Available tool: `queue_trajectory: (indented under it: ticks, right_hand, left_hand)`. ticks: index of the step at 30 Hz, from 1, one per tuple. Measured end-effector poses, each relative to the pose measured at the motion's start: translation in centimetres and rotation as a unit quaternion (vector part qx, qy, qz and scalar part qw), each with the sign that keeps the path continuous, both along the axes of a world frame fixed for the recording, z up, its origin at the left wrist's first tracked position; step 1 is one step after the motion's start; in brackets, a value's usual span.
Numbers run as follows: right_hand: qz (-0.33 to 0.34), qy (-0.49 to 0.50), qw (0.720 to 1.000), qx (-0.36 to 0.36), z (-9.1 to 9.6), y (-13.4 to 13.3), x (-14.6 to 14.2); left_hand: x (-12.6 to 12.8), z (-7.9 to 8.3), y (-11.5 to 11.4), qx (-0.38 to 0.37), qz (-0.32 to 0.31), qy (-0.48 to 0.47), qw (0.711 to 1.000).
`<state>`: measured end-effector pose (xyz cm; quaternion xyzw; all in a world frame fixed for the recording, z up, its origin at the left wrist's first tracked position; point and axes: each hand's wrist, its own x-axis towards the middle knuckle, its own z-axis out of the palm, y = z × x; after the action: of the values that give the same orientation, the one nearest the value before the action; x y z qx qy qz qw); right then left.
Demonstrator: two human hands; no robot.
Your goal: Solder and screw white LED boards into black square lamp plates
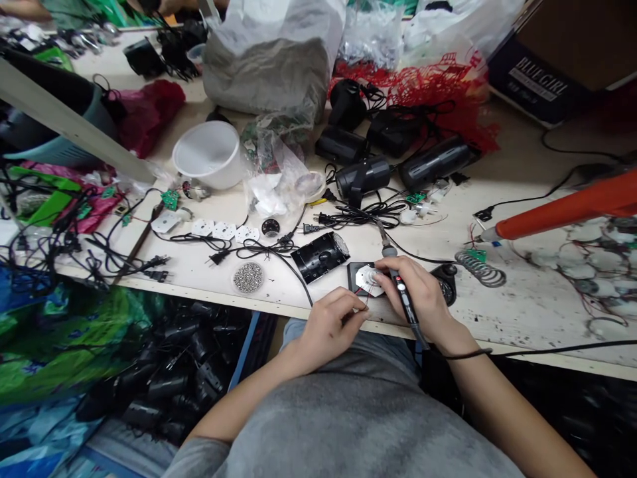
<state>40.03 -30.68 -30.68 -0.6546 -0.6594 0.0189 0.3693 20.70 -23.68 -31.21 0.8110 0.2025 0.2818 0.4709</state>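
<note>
My right hand (426, 299) is closed around a soldering iron (407, 307), whose tip points up and away from me. Its thumb and fingertips rest at a white plate with a small motor (367, 279), which sits on a black square base (353, 273). My left hand (328, 326) pinches thin red and dark wires (367, 300) just in front of that plate. Beside it on the left lies an open black housing (321, 257). A round dish of small screws (248, 277) stands further left. Partly behind my right hand is a black round part (445, 282).
A coiled iron stand (482, 267) and an orange tool (557, 209) are at the right, near heaped motors (592, 259). Behind lie plugged cords (353, 218), black housings (368, 174) and a white bowl (208, 154). The iron's cable (552, 348) crosses my right wrist.
</note>
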Motion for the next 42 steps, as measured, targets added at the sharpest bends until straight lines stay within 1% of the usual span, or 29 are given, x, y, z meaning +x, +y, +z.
queue_trajectory:
  ticks: [7, 13, 16, 21, 24, 26, 28, 30, 32, 35, 37, 39, 42]
  right_hand:
    - [0.026, -0.015, 0.999, -0.014, -0.5, -0.5, 0.0]
    - [0.026, -0.058, 0.998, 0.016, -0.7, -0.5, -0.3]
    - [0.026, -0.058, 0.998, 0.027, -0.7, -0.4, -0.3]
    - [0.034, -0.054, 0.997, 0.034, -1.0, -0.5, -0.1]
    - [0.051, -0.03, 0.998, 0.025, -0.9, -0.6, 0.0]
    - [0.048, -0.01, 0.998, 0.026, -0.7, -0.7, 0.1]
    - [0.036, 0.007, 0.999, 0.035, -0.5, -0.8, 0.2]
    - [0.031, 0.014, 0.998, 0.043, -0.4, -0.8, 0.2]
    - [0.04, 0.015, 0.998, 0.045, -0.5, -0.8, 0.2]
    - [0.048, 0.011, 0.998, 0.047, -1.0, -0.8, 0.0]
    - [0.042, 0.007, 0.998, 0.047, -1.4, -0.8, 0.0]
    - [0.041, 0.009, 0.998, 0.043, -1.6, -0.9, 0.0]
    - [0.054, 0.025, 0.998, 0.033, -1.6, -1.0, 0.2]
  left_hand:
    - [0.2, -0.3, -0.1, 0.005, 0.012, 0.034, 0.999]
    - [0.0, -0.3, -0.2, 0.014, 0.02, 0.054, 0.998]
    - [-0.1, -0.1, -0.3, 0.004, 0.018, 0.069, 0.997]
    - [-0.1, 0.7, -0.1, -0.006, 0.014, 0.075, 0.997]
    - [-0.2, 1.0, 0.6, 0.014, 0.049, 0.058, 0.997]
    - [-0.1, 0.7, 1.4, 0.037, 0.086, 0.046, 0.995]
    - [0.2, 0.2, 2.2, 0.061, 0.104, 0.04, 0.992]
    - [0.7, -0.4, 2.8, 0.085, 0.094, 0.038, 0.991]
    - [1.3, -0.8, 3.3, 0.103, 0.064, 0.037, 0.992]
    - [2.3, -1.0, 3.4, 0.111, 0.016, 0.052, 0.992]
    - [2.8, -1.0, 3.2, 0.11, -0.002, 0.074, 0.991]
    - [3.0, -1.1, 2.9, 0.113, -0.003, 0.085, 0.99]
    - [3.1, -1.2, 2.5, 0.121, 0.013, 0.075, 0.99]
